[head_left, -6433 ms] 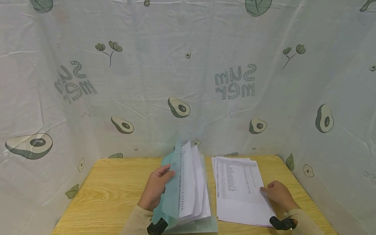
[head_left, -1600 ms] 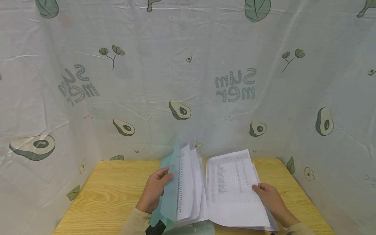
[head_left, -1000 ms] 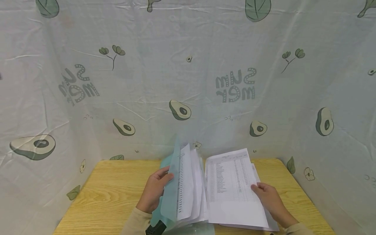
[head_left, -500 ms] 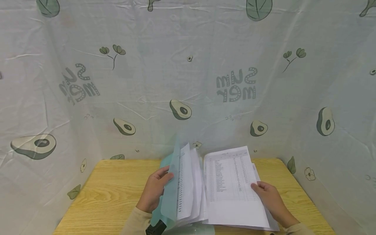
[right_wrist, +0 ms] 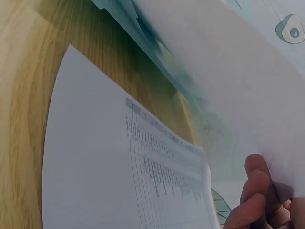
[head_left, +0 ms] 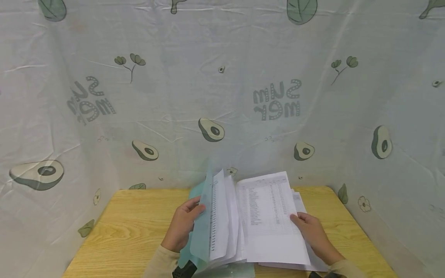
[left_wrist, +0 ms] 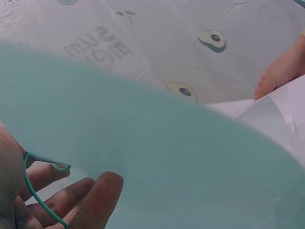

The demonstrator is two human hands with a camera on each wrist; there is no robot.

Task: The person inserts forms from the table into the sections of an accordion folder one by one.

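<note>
My left hand [head_left: 182,224] holds up the flap of a translucent teal document folder [head_left: 201,235], thumb on its near face and fingers behind. A thin teal elastic cord [left_wrist: 35,194] crosses the fingers in the left wrist view. Inside the folder, several white printed sheets [head_left: 222,224] stand fanned and tilted. My right hand [head_left: 313,233] pinches the right edge of a sheet of paper [head_left: 271,243] printed with a table. This sheet is raised and tilted, its left edge right at the folder's papers. Below it, another printed sheet [right_wrist: 119,152] lies on the table.
The wooden table [head_left: 139,227] extends to both sides of the folder. Behind and around it hangs a pale curtain [head_left: 167,92] with avocado prints. A black wrist device [head_left: 185,269] sits at the left sleeve.
Earlier the printed sheet lay flat on the right-hand stack; my right hand has lifted it and carried it left against the folder. The left hand keeps holding the flap.
</note>
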